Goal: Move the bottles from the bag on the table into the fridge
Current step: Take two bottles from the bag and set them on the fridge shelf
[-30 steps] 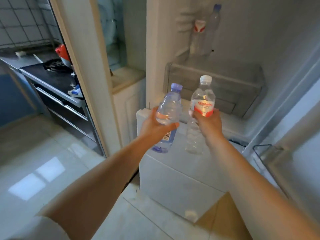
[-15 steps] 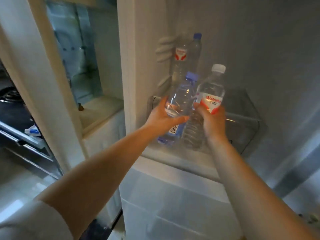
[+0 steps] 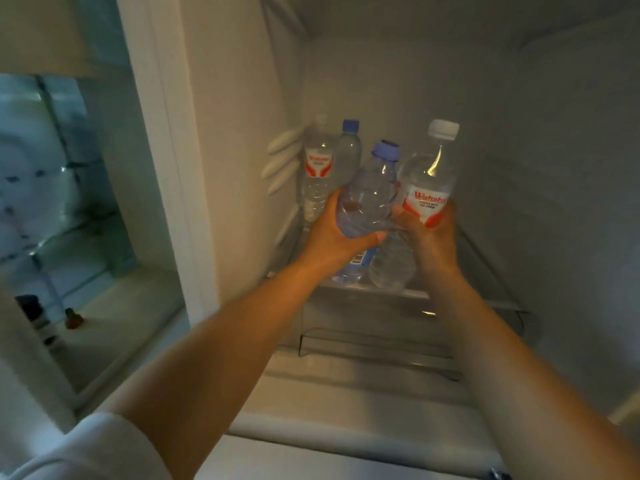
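Both arms reach into the open fridge. My left hand point(image 3: 337, 233) grips a clear bottle with a blue cap point(image 3: 372, 192), tilted slightly right. My right hand point(image 3: 427, 233) grips a clear bottle with a white cap and a red-and-white label point(image 3: 427, 178). The two held bottles touch side by side, their bases low over the glass shelf point(image 3: 485, 271). At the shelf's back left corner stand two more bottles: one with a white cap and red label point(image 3: 317, 168) and one with a blue cap point(image 3: 348, 150).
The fridge's left wall point(image 3: 239, 133) is close beside my left hand. A clear drawer point(image 3: 374, 344) sits under the shelf. The shelf's right part is bare. Outside, to the left, are a white frame point(image 3: 156, 133) and a ledge with small dark items point(image 3: 38, 317).
Both hands have carried their bottles up and deeper into the fridge, toward the two standing bottles. The view has closed in on the shelf; the floor and kitchen counter are gone from view.
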